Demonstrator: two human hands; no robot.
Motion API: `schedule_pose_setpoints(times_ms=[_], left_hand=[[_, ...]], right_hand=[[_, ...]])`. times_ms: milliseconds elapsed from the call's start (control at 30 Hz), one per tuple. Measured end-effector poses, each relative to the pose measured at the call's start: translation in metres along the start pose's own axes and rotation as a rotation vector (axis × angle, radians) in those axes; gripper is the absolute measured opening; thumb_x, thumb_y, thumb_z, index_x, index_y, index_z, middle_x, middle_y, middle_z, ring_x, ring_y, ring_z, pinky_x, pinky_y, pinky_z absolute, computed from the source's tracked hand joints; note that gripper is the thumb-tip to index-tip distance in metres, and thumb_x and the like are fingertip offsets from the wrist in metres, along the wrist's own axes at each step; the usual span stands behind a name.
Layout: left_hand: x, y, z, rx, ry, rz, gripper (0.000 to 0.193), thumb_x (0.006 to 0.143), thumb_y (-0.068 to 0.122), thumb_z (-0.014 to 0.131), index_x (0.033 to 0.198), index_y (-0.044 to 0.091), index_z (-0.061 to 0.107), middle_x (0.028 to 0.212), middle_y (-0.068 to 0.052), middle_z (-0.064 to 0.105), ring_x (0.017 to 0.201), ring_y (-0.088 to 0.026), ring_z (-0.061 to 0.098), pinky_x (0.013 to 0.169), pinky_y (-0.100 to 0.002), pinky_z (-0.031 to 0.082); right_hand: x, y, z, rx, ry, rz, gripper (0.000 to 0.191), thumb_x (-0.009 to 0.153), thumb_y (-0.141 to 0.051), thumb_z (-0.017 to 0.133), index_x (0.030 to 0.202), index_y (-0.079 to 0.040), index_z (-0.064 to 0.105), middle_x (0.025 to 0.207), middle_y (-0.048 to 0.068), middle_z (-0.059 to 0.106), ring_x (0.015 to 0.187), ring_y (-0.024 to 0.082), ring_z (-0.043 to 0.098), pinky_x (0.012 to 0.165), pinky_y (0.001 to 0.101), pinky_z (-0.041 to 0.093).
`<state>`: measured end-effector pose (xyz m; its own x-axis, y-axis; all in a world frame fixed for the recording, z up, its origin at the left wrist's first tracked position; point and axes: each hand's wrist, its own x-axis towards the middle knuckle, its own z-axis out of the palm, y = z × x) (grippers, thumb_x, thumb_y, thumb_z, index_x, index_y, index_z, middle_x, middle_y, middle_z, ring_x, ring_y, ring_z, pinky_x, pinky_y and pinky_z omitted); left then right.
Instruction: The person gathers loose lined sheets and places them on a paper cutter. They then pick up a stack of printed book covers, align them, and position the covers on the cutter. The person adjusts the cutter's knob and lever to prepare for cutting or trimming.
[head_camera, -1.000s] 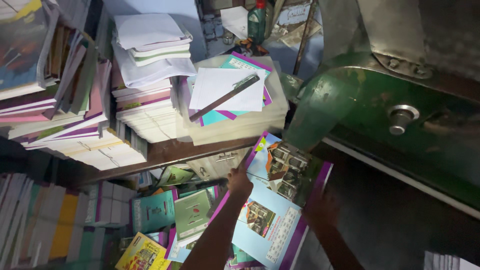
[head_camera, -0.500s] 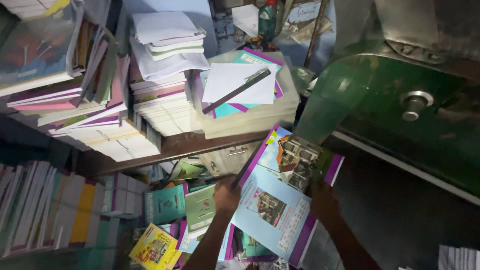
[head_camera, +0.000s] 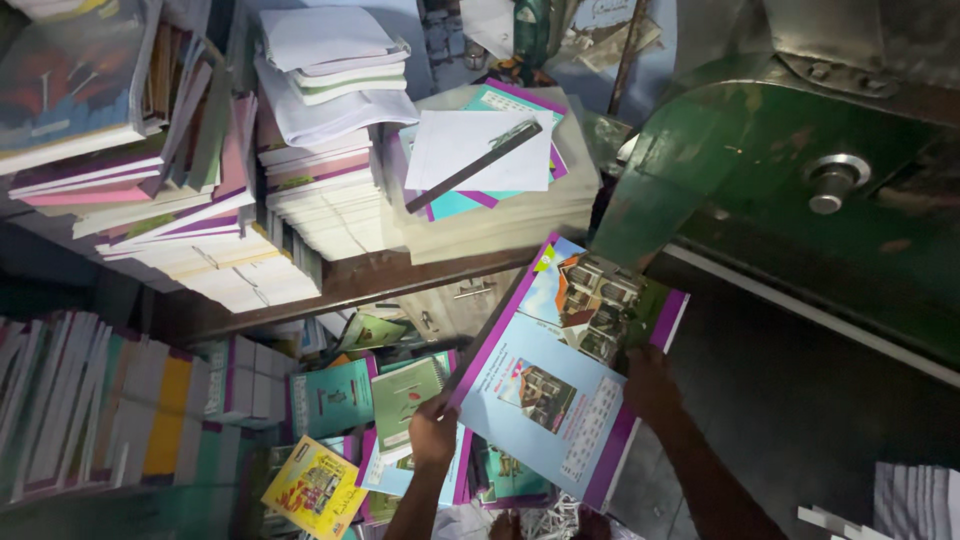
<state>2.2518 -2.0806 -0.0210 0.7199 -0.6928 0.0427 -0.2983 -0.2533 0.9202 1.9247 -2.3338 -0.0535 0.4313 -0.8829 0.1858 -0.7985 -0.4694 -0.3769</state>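
Both my hands hold a stack of thin books with a light-blue cover edged in purple (head_camera: 560, 370), printed with house pictures. My left hand (head_camera: 432, 432) grips the stack's lower left corner. My right hand (head_camera: 648, 382) grips its right edge. The stack is tilted and hovers beside the green machine (head_camera: 800, 230), above loose books on the floor.
A wooden shelf (head_camera: 380, 280) carries tall piles of paper and books, one topped by a white sheet and a metal ruler (head_camera: 475, 165). Below lie green (head_camera: 335, 395) and yellow (head_camera: 315, 490) booklets. More stacks (head_camera: 90, 400) stand at the left. White sheets (head_camera: 915, 500) are at the lower right.
The view has shifted slightly; the held stack has moved a little to the right and up toward the green machine, both hands keeping their grip.
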Motion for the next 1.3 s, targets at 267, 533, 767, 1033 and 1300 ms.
schedule_pose_setpoints(times_ms=[267, 533, 767, 1033, 1300], left_hand=[[0.006, -0.006, -0.001, 0.043, -0.127, -0.129, 0.022, 0.08, 0.007, 0.069, 0.1, 0.003, 0.078, 0.077, -0.016, 0.074, 0.07, -0.024, 0.072, 0.068, -0.036, 0.053], [0.011, -0.058, 0.006, -0.534, -0.19, -0.572, 0.034, 0.086, 0.008, 0.074, 0.12, 0.006, 0.072, 0.098, -0.006, 0.074, 0.084, -0.018, 0.07, 0.073, -0.035, 0.057], [0.002, -0.062, 0.001, -0.757, -0.136, -0.709, 0.035, 0.082, 0.006, 0.075, 0.115, 0.011, 0.066, 0.099, -0.008, 0.073, 0.087, -0.022, 0.07, 0.077, -0.043, 0.057], [0.012, -0.062, -0.012, -0.589, -0.273, -0.823, 0.027, 0.084, 0.016, 0.079, 0.108, 0.006, 0.069, 0.101, -0.007, 0.075, 0.092, -0.023, 0.072, 0.082, -0.043, 0.059], [0.039, -0.056, -0.024, -0.021, -0.516, -0.757, 0.039, 0.082, 0.039, 0.08, 0.11, 0.013, 0.07, 0.101, -0.003, 0.074, 0.09, -0.021, 0.073, 0.08, -0.05, 0.057]], right_hand=[[0.005, 0.007, 0.003, 0.053, -0.022, -0.074, 0.054, 0.072, -0.001, 0.062, 0.126, -0.003, 0.056, 0.123, 0.028, 0.055, 0.117, 0.05, 0.052, 0.102, 0.0569, 0.046], [0.002, 0.003, 0.002, -0.001, 0.003, -0.11, 0.053, 0.071, 0.0, 0.065, 0.124, -0.002, 0.057, 0.123, 0.031, 0.055, 0.116, 0.05, 0.052, 0.098, 0.0587, 0.047], [0.001, 0.004, -0.002, -0.019, 0.047, -0.2, 0.061, 0.066, -0.004, 0.069, 0.125, 0.001, 0.056, 0.119, 0.03, 0.057, 0.113, 0.05, 0.054, 0.098, 0.0604, 0.046], [0.003, -0.002, -0.002, -0.005, -0.099, 0.022, 0.055, 0.074, -0.004, 0.069, 0.127, -0.001, 0.056, 0.128, 0.032, 0.055, 0.121, 0.051, 0.053, 0.104, 0.0566, 0.045], [0.003, -0.003, -0.005, -0.063, -0.194, 0.06, 0.064, 0.075, -0.008, 0.072, 0.136, -0.006, 0.054, 0.137, 0.029, 0.051, 0.126, 0.048, 0.052, 0.108, 0.0559, 0.044]])
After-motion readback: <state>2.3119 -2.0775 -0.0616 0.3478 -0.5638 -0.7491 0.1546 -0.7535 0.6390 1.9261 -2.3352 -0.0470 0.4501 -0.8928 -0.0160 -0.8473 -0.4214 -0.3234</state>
